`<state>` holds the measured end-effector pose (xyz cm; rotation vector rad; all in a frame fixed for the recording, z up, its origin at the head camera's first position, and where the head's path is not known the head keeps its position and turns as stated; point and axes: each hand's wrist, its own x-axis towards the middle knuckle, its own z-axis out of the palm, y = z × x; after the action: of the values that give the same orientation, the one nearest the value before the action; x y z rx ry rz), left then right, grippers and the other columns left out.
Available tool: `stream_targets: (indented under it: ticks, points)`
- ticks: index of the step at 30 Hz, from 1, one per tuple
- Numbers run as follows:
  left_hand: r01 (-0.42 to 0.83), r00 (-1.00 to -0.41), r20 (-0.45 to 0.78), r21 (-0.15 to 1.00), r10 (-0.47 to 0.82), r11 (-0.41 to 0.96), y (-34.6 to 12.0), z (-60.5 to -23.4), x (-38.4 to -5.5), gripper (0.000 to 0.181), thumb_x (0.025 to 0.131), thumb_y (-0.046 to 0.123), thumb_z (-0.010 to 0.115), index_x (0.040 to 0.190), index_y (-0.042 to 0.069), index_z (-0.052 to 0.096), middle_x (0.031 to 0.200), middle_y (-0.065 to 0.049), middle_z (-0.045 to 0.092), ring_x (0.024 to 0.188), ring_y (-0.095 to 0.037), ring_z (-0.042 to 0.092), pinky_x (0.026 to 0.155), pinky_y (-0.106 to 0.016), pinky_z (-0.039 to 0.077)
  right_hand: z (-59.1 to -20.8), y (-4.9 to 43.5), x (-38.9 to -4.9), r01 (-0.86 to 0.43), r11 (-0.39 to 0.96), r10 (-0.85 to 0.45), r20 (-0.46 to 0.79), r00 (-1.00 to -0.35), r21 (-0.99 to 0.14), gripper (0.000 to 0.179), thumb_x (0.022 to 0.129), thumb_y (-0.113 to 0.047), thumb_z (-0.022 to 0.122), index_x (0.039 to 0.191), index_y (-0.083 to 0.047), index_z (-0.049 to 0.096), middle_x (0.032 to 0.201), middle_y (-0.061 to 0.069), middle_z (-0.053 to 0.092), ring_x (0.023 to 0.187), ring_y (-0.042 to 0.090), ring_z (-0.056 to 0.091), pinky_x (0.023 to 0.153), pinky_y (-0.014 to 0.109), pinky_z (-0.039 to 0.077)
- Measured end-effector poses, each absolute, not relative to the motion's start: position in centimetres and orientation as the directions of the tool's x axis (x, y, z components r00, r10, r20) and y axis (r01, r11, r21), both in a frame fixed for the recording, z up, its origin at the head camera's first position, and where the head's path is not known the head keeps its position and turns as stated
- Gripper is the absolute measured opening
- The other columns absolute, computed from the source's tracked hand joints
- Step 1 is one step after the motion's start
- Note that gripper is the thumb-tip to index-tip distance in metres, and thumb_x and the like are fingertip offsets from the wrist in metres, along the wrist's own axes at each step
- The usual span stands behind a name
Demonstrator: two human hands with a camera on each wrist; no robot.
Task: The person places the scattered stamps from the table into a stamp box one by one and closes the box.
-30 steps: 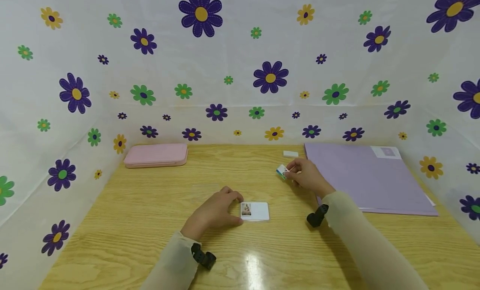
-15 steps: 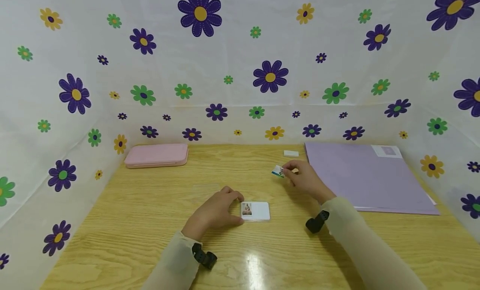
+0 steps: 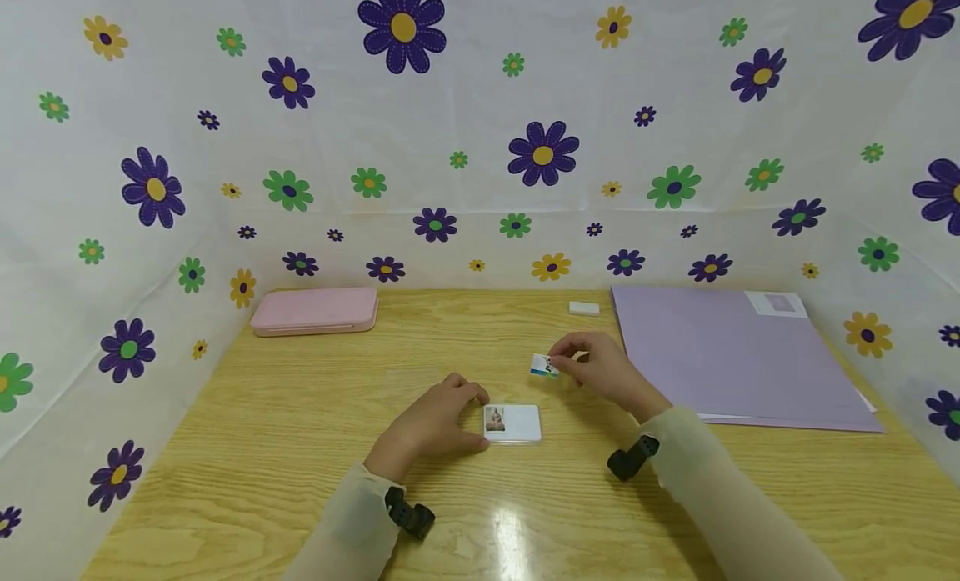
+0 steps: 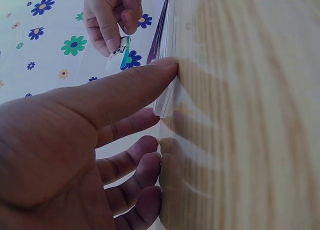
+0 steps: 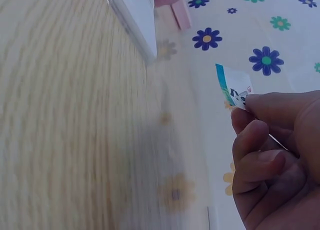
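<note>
2 hands at a wood-grained table (image 3: 262, 448). the left hand (image 3: 427, 427) grips a white card (image 3: 522, 423) at its left end, thumb at the near corner, forefinger at the far. the card lies flat, its long axis running left to right. the right hand (image 3: 603, 368) pinches a small printed slip (image 3: 541, 365) beyond the card's right half, apart from it. from the right hand, the card lies leftward and toward the person; the left hand is nearer, touching it.
</note>
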<state>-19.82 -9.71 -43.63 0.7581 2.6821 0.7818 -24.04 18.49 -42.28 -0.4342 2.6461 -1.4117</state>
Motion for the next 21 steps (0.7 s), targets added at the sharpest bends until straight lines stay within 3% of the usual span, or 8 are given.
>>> stream_targets:
  ticks: [6,13,21]
  points:
    - [0.407,-0.838,-0.097,0.544,0.537,0.734,-9.7,-43.8,-19.9,0.053,0.080,0.031,0.084,0.125,0.016,0.061,0.120,-0.004,0.051,0.105,-0.022,0.052,0.095,-0.042,0.044,-42.2,17.7,-23.4,-0.179,0.516,-0.325,0.002,-0.946,-0.837,0.007,0.094,-0.016,0.069,0.098,-0.011,0.073,0.092,0.005,0.066,0.072,0.026,0.061,0.060,0.033,0.051]
    - [0.399,-0.842,-0.100,0.547,0.531,0.736,-9.7,-43.7,-20.0,0.053,0.080,0.031,0.084,0.125,0.016,0.061,0.119,-0.004,0.051,0.106,-0.022,0.052,0.095,-0.042,0.044,-42.4,17.2,-23.0,-0.181,0.512,-0.362,-0.020,-0.932,-0.840,0.010,0.091,-0.023,0.073,0.093,-0.014,0.075,0.087,0.002,0.067,0.064,0.020,0.055,0.056,0.030,0.048]
    - [0.402,-0.838,-0.101,0.551,0.537,0.731,-9.7,-43.7,-20.0,0.053,0.080,0.031,0.084,0.126,0.016,0.061,0.121,-0.004,0.051,0.107,-0.022,0.052,0.096,-0.042,0.043,-42.9,16.8,-22.5,-0.216,0.482,-0.409,0.000,-0.912,-0.849,0.004,0.093,-0.016,0.071,0.092,-0.013,0.074,0.086,0.001,0.068,0.063,0.018,0.053,0.056,0.029,0.046]
